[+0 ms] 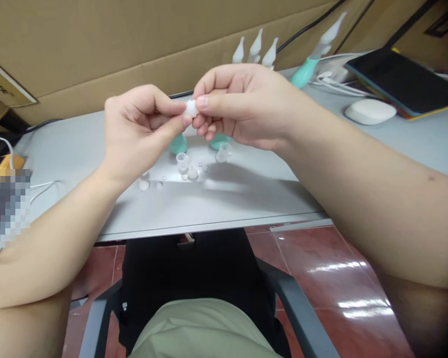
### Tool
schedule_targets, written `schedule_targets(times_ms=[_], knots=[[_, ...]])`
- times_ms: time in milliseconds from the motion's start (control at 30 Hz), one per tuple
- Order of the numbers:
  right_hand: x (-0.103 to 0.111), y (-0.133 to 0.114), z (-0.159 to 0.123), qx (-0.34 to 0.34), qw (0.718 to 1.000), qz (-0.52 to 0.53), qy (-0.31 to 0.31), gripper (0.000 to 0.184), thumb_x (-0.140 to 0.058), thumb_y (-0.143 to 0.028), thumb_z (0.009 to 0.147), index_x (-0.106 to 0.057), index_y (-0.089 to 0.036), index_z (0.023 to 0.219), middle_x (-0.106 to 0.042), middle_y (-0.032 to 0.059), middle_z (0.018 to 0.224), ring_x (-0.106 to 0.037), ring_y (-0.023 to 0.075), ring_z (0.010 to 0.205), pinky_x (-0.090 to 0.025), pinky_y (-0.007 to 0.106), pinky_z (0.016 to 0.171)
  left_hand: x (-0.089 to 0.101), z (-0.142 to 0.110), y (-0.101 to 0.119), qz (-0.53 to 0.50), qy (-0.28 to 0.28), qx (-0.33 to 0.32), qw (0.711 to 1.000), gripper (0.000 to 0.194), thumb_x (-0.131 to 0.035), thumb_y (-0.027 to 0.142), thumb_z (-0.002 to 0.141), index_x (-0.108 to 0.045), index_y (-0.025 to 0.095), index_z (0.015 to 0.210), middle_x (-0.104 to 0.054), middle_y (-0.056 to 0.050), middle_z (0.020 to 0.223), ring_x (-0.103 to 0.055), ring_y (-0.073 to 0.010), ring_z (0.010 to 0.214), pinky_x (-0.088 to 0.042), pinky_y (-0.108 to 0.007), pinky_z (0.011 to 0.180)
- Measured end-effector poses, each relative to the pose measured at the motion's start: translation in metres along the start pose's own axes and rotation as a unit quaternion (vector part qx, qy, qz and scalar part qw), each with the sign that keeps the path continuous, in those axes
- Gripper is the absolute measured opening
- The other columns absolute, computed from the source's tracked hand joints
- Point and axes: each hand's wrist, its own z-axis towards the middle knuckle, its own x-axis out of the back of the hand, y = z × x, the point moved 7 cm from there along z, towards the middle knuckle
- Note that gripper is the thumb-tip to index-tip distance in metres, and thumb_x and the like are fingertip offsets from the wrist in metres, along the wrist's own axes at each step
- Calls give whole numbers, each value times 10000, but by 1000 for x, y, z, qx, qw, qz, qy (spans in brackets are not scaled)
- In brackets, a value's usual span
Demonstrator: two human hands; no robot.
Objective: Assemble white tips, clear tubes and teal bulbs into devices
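Note:
A small white plastic part [191,108] is held up over the table between my two hands. My left hand [134,122] pinches one side of it between thumb and index finger. From the other side, my right hand [246,102] grips it with thumb and curled fingers, hiding some of its shape. Below lie two small clear cups, one left [182,160] and one right [223,152], with a whitish cap-like part [192,172] and several tiny clear pieces. Two teal bulbs, one left [178,144] and one right [220,141], are partly covered by my hands.
Behind my right hand stand several white pointed nozzles [255,47], and a teal bulb device [306,71] with a clear, white-tipped top leans nearby. White cables, a rounded white object [371,110] and a dark flat panel [406,79] occupy the right. Cardboard [134,44] walls the back.

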Motion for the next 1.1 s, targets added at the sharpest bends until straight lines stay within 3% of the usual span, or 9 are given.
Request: schedule_targets(times_ms=[133,200,333,433,500,633,767,1000,1100], knots=[[0,0,1,16,999,27,-9,476,-1289,-532,843,-870,-306,828,-883,-8,901,-827,162,845,-760,241,823,7,4,32,37,-41,58,997,280,-962,507,1231,-882,260,1126,-939,-29,1099,-856,-229,1015,-795,-474,926],[0,0,0,5,1000,23,0,483,-1297,-489,835,-859,-287,811,-889,2,902,-831,153,834,-758,225,820,7,3,33,34,-55,56,996,327,-997,566,1198,-888,259,1162,-948,-34,1139,-870,-244,1043,-805,-488,982],[3,-4,-1,-9,1000,3,16,478,-1309,-435,777,-862,-267,793,-891,24,874,-848,177,842,-766,228,819,0,-4,0,27,-10,24,999,473,-906,761,1198,-862,291,1193,-933,-50,1148,-882,-277,1071,-800,-500,976],[6,-9,-1,-3,1000,-30,7,491,-1316,-482,743,-867,-287,780,-875,20,829,-874,228,881,-791,292,820,-13,-8,-15,51,-2,30,998,461,-887,753,1208,-855,297,1153,-928,-49,1122,-903,-276,1063,-817,-495,984],[9,-11,-2,-8,999,-53,-6,448,-1296,-429,775,-876,-282,817,-878,21,842,-877,226,885,-798,304,848,-15,-10,-6,62,13,27,998,447,-854,729,1231,-870,297,1117,-925,-49,1100,-920,-276,1033,-827,-498,966],[15,-13,-3,-48,995,-68,-46,224,-1099,-158,932,-911,-226,831,-889,48,836,-849,170,794,-769,220,797,-11,-11,26,96,12,13,995,350,-850,616,1256,-904,306,1101,-931,-43,1105,-943,-282,1050,-834,-498,984],[18,-15,-5,-92,991,-79,-50,355,-933,0,1084,-909,-205,794,-902,71,837,-839,135,690,-732,164,735,-9,-13,35,108,-21,-14,994,293,-809,525,1277,-886,325,1077,-911,-33,1099,-954,-284,1090,-831,-512,1054],[18,-8,0,-99,991,-48,-71,291,-889,-2,1038,-888,-201,826,-886,63,816,-820,145,653,-713,172,640,-14,-16,29,128,-26,-51,990,308,-729,493,1289,-882,342,1068,-885,-32,1044,-935,-268,1034,-829,-506,1040],[18,-5,5,-90,991,-49,-86,193,-945,-31,905,-919,-222,917,-878,45,816,-772,143,637,-719,201,669,-14,-15,28,153,-32,-34,987,312,-742,496,1275,-880,342,1041,-894,-46,1054,-918,-274,1032,-823,-503,1023]])
